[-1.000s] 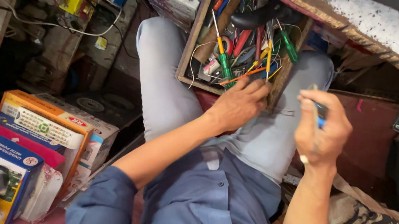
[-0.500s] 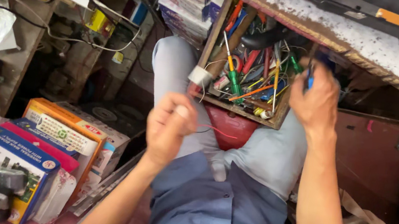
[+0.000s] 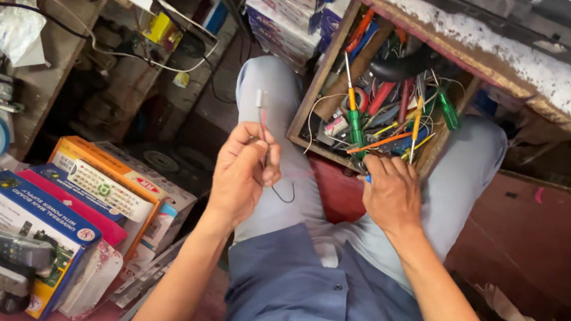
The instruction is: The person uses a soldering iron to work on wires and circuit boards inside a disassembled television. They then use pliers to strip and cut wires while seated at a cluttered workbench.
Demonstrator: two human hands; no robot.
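Your left hand (image 3: 245,170) pinches a thin wire lead (image 3: 261,118) upright, fingers clamped on it so its small white end stands clear above your lap. Your right hand (image 3: 389,194) rests at the near edge of the wooden tool drawer (image 3: 310,99), fingers curled together among the screwdrivers (image 3: 354,122); whether they grip one, you cannot tell.

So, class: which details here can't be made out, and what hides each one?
- Head view: what the right hand grips; its fingers cover all but a blue tip.
- The left hand pinches a thin wire with a small white plug; too small to identify.
- The drawer: its back lies hidden under the bench.
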